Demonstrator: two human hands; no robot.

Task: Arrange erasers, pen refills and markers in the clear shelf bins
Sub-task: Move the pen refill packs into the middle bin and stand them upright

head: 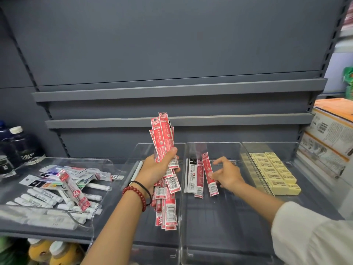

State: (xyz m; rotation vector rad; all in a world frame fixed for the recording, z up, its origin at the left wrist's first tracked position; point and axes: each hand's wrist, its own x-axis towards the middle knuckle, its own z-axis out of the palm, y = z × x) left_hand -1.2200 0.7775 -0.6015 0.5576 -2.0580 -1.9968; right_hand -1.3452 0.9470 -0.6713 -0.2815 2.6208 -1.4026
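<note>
Pen refill sorting: bundle held up, one packet at the bin.
Left hand (pixel 158 169) grips a fanned bundle of red refill packets (pixel 164 134) near mid-length, above the bins. Right hand (pixel 227 175), fingers loosely spread, touches a single packet (pixel 209 176) lying in the middle bin (pixel 219 217); I cannot tell whether it pinches. Judged light, thin, glossy, slip-prone; best pinched mid-length.

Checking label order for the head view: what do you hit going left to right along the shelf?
dark bottles → white markers → left hand gripping red refill bundle → refill packs lying in bin → right hand → yellow erasers → cardboard boxes
</note>
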